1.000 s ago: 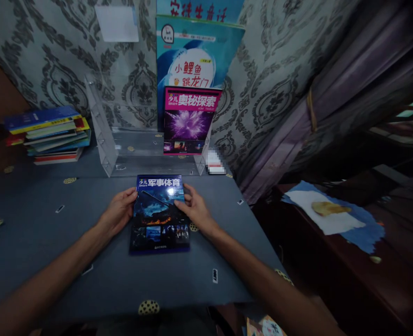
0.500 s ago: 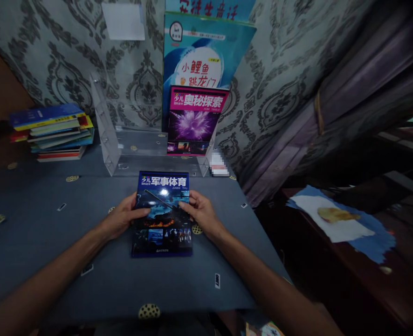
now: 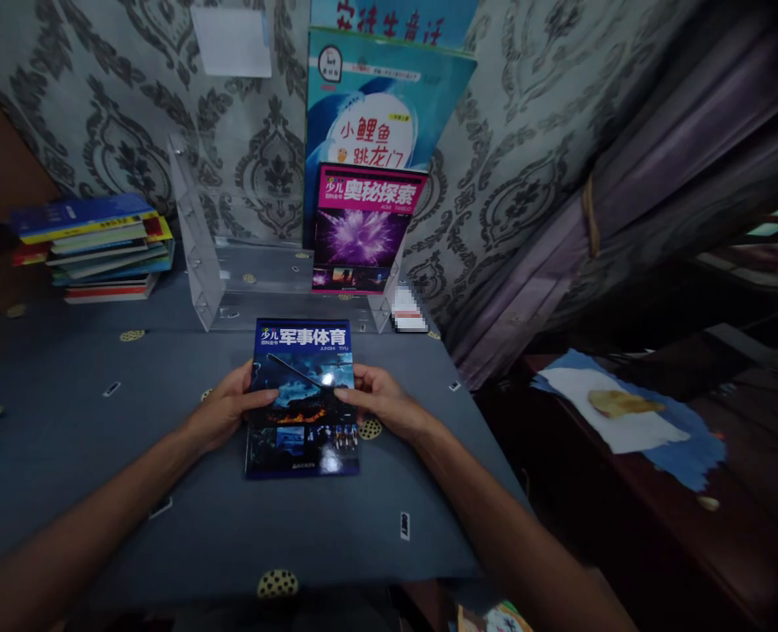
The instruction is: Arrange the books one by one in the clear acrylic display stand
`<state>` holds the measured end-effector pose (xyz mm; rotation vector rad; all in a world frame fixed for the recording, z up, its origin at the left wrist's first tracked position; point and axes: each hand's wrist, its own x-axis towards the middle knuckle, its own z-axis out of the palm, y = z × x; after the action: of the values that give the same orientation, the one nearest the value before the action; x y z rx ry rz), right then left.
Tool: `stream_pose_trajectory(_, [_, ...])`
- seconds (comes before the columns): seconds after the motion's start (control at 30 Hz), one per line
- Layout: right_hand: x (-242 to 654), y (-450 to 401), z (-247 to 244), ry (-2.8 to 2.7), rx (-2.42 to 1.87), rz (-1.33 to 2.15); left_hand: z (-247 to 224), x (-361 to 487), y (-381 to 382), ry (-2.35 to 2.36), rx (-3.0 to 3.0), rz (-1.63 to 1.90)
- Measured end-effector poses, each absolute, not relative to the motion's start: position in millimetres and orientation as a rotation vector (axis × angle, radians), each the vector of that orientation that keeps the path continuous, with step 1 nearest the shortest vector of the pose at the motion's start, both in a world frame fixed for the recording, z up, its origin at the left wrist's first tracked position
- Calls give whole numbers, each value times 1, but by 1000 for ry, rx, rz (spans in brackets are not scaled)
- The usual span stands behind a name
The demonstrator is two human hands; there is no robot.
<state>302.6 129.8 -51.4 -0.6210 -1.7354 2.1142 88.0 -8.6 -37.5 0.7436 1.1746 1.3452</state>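
Note:
A dark blue book [image 3: 303,404] with a tank on its cover is held between my two hands, cover up, over the table. My left hand [image 3: 227,408] grips its left edge, thumb on the cover. At the right edge my right hand [image 3: 382,399] holds it the same way; the fingers of both hands are partly hidden. Beyond it stands a clear stepped rack [image 3: 198,246]. On the rack's right side a pink and purple book [image 3: 366,228] leans in front of a teal book [image 3: 389,88], with another blue book [image 3: 395,22] behind that.
A stack of books [image 3: 109,250] sits at the table's back left. The patterned cloth [image 3: 270,167] hangs behind the rack. Right of the rack lies a small pixelated item [image 3: 408,309]. A blue and white cloth [image 3: 616,412] rests on dark furniture beyond the table's [image 3: 66,474] right edge.
The held book's top edge has risen slightly and the glare on its cover has shifted. Both hands still hold it. The whole view has moved a little.

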Motion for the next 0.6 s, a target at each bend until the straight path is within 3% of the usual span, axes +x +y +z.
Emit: stream_pose_trajectory(0.6, [289,141,-45,-1237,-710,1879,-40,88,-4,1088,849,1214])
